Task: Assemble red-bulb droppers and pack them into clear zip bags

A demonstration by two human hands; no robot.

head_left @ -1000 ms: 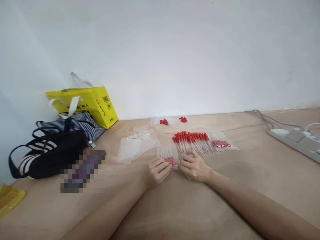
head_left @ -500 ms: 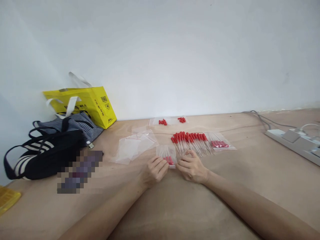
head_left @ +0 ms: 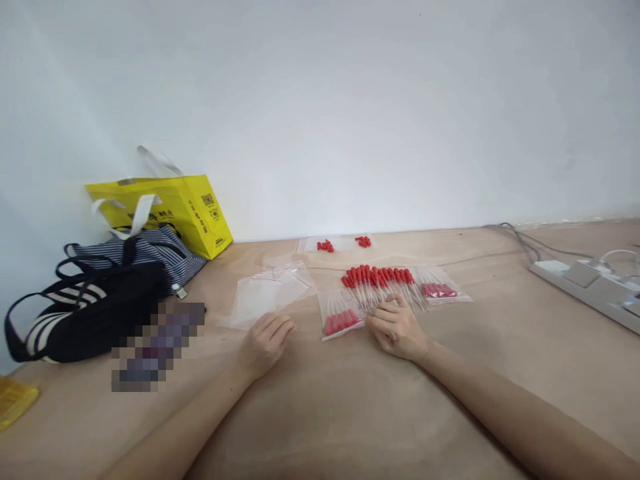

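Head view, logged from my remote seat; places are given from the stick pile point(head_left: 383, 281).

Item: near pouch point(head_left: 343, 315), one, clear. It lies just beside the pile, on its near left side. Right hand point(head_left: 396, 328): directly in front of the pile, fingers bent in and, by my reading, pinched on the pouch's right corner. Left hand point(head_left: 267, 343): farther out to the near left of the pile, apart from the pouch and from its partner; loosely curled, nothing seen in it, fingertips too hidden for me to say how tightly.

Handling note: the step I judge to be in hand is holding the pouch by its lip point(head_left: 344, 333). Best gripped, I would say, by the film alone, with no squeeze on the shafts point(head_left: 336, 303) (thin, and likely quick to bend). A light, level hold should suit, so the contents lie in their row and the pile goes unbrushed.

Appearance: film see-through, faintly glossy; pouch set askew, lip toward the wearer. Inside, red ends point(head_left: 341, 322), about five, side by side near the lip; pale shafts run away from it. Whether the lip is sealed, I cannot tell.
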